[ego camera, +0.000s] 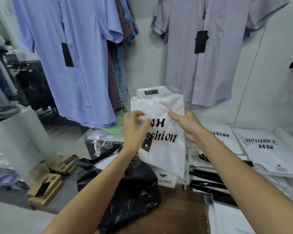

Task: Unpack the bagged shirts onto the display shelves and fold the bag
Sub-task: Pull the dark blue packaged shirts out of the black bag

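I hold a folded white shirt (161, 107) in a clear plastic sleeve printed "NH Fashion" up in front of me, above the counter. My right hand (184, 125) grips its right edge, thumb on the front. My left hand (135, 130) holds the left side, fingers curled over the front near a small black hang tag. Below them a crumpled black plastic bag (130, 191) lies on the brown counter top (179, 215).
Stacks of packaged white shirts (267, 149) fill the shelves at right. A blue shirt (71, 56) and a lilac shirt (208, 53) hang on the wall behind. More bagged shirts (100, 139) lie on a low box. Wooden stands (46, 186) sit on the floor at left.
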